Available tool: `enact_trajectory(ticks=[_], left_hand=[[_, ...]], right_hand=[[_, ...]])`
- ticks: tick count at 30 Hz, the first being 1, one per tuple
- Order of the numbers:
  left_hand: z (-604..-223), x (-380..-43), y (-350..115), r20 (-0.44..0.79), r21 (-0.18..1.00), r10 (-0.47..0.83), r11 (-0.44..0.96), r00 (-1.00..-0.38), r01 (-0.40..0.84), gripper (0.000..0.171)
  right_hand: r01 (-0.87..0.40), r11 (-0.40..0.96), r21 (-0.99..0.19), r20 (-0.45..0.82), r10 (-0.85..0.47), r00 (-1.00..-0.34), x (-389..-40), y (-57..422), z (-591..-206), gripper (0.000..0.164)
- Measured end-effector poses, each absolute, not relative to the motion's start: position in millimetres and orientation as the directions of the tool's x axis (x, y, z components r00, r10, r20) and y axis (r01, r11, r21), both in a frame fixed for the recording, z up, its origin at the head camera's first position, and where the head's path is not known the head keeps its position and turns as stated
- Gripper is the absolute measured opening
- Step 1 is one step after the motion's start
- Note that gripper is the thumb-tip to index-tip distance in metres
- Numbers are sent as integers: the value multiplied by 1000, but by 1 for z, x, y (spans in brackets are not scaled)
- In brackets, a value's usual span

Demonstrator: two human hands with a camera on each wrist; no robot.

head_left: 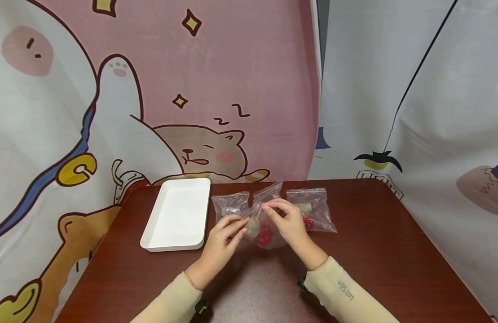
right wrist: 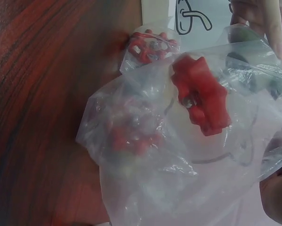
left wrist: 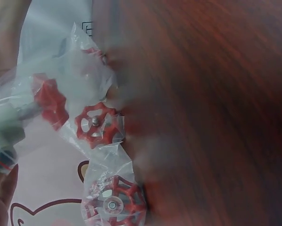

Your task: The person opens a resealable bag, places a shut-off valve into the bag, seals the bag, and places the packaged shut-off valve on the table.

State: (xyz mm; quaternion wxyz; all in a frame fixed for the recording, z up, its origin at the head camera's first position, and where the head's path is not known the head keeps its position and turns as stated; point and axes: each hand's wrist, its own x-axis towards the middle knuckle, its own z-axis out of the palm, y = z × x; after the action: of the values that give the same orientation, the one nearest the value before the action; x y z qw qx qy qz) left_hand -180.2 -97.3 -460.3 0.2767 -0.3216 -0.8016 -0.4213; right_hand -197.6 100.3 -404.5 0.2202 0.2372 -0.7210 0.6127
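A clear zip-lock bag (head_left: 278, 241) hangs above the table between both hands. Inside it is a valve with a red handwheel (right wrist: 202, 96) and a grey-green body (left wrist: 6, 125). The left hand (head_left: 221, 238) pinches the bag's top edge at one side. Thumb and fingers of the right hand (head_left: 290, 223) pinch the same edge a little farther right and higher. Behind the hands lie further clear bags: a left one (head_left: 234, 199), a middle one (head_left: 269, 193) partly hidden by the held bag, and a right one (head_left: 319, 204). Red handwheels (left wrist: 97, 125) show inside them.
A white rectangular tray (head_left: 176, 215) stands on the table to the left of the bags. The dark red-brown wooden table (head_left: 394, 264) extends to the right and front. A cartoon-printed cloth (head_left: 249, 67) hangs behind the table's back edge.
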Motion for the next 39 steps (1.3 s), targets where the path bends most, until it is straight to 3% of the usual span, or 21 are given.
enact_trajectory(ticks=[6, 18, 31, 39], left_hand=[[-461, -181, -96, 765, 487, 218, 421, -606, 765, 18], [-452, -184, -101, 752, 497, 159, 501, -640, 709, 7], [-451, -185, -99, 553, 744, 83, 399, -829, 536, 10], [-424, -168, -93, 509, 766, 94, 405, -856, 500, 5]], right_hand=[[-614, 132, -778, 613, -57, -788, -198, 100, -406, 6], [-607, 129, -784, 605, -58, -794, -198, 101, -407, 5], [-601, 154, -784, 589, -121, -799, -199, 108, -407, 4], [-529, 140, -837, 498, -205, -843, -198, 112, -406, 6]])
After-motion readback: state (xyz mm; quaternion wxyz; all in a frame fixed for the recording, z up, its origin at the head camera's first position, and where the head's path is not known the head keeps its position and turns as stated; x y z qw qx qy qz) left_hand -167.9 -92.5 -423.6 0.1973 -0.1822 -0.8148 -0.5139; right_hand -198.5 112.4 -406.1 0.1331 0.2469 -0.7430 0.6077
